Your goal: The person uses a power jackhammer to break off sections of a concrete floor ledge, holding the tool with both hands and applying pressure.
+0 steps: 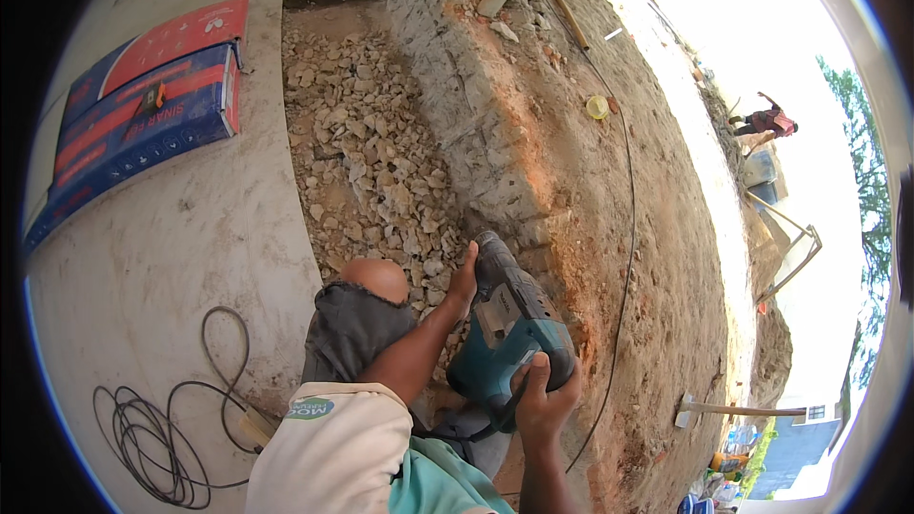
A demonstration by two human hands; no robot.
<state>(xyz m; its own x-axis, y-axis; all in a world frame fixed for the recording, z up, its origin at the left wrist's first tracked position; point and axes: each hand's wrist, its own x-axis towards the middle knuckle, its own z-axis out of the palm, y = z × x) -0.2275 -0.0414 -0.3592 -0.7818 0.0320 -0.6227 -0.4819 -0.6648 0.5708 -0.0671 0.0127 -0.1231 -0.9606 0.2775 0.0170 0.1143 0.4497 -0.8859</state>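
A teal and black demolition hammer (509, 324) slants across the lower middle, its front end toward the rough concrete ledge. My left hand (464, 281) is closed around the side of its front part. My right hand (549, 398) grips the rear handle, thumb on top. The tool's bit is hidden or too dark to make out. Its front points at the chipped edge of the concrete strip (457, 105), beside a bed of broken stone rubble (371, 162). My bent knee (374, 278) rests close to my left forearm.
On the pale floor (190, 228) at left lie a red and blue box (143, 114) and a coiled black cable (152, 447). Another cable (630, 228) runs along the dirt at right. A hoe (733, 408) lies farther right; a person (769, 122) is in the distance.
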